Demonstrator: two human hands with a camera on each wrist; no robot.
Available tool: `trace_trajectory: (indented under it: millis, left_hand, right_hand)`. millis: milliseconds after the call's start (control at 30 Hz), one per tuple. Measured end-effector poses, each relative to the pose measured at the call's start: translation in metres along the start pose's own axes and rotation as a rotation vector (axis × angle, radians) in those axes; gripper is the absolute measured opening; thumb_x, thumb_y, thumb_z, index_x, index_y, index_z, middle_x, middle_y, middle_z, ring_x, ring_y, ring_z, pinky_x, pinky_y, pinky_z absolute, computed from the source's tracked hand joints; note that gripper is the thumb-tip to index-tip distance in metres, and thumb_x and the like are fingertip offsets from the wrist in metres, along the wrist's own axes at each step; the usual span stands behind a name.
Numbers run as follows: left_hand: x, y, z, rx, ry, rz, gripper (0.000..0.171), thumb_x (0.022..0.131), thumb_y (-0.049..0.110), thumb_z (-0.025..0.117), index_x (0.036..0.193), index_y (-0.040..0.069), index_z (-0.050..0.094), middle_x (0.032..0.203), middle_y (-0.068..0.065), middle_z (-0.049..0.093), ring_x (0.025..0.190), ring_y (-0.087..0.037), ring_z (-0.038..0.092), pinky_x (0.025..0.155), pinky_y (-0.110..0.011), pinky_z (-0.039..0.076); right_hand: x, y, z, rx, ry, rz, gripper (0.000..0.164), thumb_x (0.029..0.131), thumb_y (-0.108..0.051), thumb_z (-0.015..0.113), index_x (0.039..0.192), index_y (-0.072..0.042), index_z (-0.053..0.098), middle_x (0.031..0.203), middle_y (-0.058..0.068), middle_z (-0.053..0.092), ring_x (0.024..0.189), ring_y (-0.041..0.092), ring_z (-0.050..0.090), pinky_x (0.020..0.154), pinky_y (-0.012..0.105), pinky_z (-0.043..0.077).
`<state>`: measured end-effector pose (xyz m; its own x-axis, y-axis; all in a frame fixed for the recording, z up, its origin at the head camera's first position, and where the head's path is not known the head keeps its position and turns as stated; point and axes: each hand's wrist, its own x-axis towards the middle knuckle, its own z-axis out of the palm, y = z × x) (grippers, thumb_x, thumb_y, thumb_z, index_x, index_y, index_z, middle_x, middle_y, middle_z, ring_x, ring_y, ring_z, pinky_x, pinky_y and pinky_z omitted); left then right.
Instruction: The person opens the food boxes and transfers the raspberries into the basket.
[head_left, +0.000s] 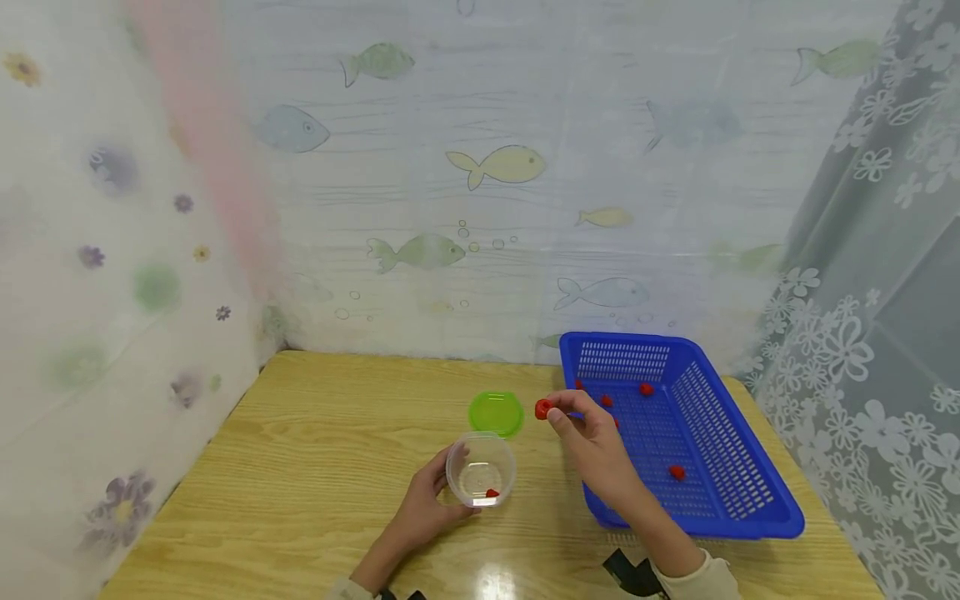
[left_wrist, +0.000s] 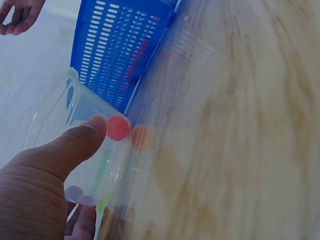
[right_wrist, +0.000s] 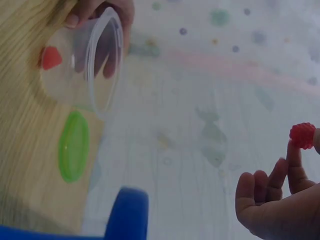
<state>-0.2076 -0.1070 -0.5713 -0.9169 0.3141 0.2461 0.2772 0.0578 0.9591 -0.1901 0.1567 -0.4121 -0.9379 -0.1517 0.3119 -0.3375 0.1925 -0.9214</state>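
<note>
A clear plastic tub [head_left: 481, 450] stands on the table, and my left hand [head_left: 429, 502] grips its side, thumb at the front and fingers behind. One red raspberry [left_wrist: 118, 128] lies at the bottom of the tub. My right hand [head_left: 600, 454] pinches another red raspberry [head_left: 543, 409] between thumb and index finger, up and to the right of the tub's rim. In the right wrist view that raspberry [right_wrist: 302, 135] shows its bumpy surface. Beneath the right forearm is a blue basket [head_left: 738, 408] with several red raspberries [head_left: 677, 472] scattered on its floor.
Behind the tub a green lid [head_left: 496, 414] lies flat on the wooden table [head_left: 315, 450]. The basket takes up the table's right side. A fish-patterned curtain [head_left: 420, 200] hangs along the back edge, with other hangings at left and right.
</note>
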Motion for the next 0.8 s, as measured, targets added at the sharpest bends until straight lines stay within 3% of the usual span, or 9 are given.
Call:
trace_trajectory:
  millis: [200,433,667,800]
  left_hand:
    - [0.000,0.001,0.000,-0.002,-0.005,0.010,0.096,0.070,-0.003,0.089,0.152,-0.002,0.040,0.148,-0.024,0.051,0.138,-0.036,0.049,0.110,-0.026,0.044]
    - [0.001,-0.001,-0.001,0.002,-0.005,0.009,0.096,0.069,-0.003,0.089,0.152,-0.002,0.040,0.148,-0.024,0.051,0.138,-0.037,0.048,0.110,-0.023,0.044]
    - [0.001,-0.005,-0.002,0.010,-0.003,0.053,0.093,0.070,-0.002,0.089,0.149,-0.008,0.040,0.147,-0.030,0.049,0.137,-0.045,0.047,0.111,-0.030,0.043]
    - [0.001,-0.005,-0.001,0.012,-0.001,0.041,0.094,0.069,-0.002,0.090,0.149,-0.008,0.041,0.147,-0.029,0.049,0.137,-0.043,0.047,0.111,-0.028,0.043]
  right_hand:
    - [0.001,0.000,-0.022,-0.090,0.006,0.004,0.023,0.106,-0.013,0.053,0.122,0.001,0.061,0.118,0.015,0.064,0.101,0.007,0.064,0.088,0.020,0.053]
    - [0.003,0.006,-0.045,-0.144,0.034,-0.008,0.024,0.108,-0.016,0.050,0.120,0.000,0.063,0.113,0.013,0.064,0.093,0.009,0.060,0.075,0.025,0.055]
    - [0.009,0.011,-0.063,-0.154,0.090,-0.038,0.024,0.107,-0.015,0.051,0.119,0.002,0.063,0.105,-0.005,0.063,0.097,0.008,0.058,0.080,0.018,0.050]
    - [0.010,0.015,-0.073,-0.142,0.097,-0.035,0.027,0.108,-0.016,0.050,0.122,0.005,0.061,0.106,-0.013,0.063,0.096,0.004,0.059,0.084,0.015,0.050]
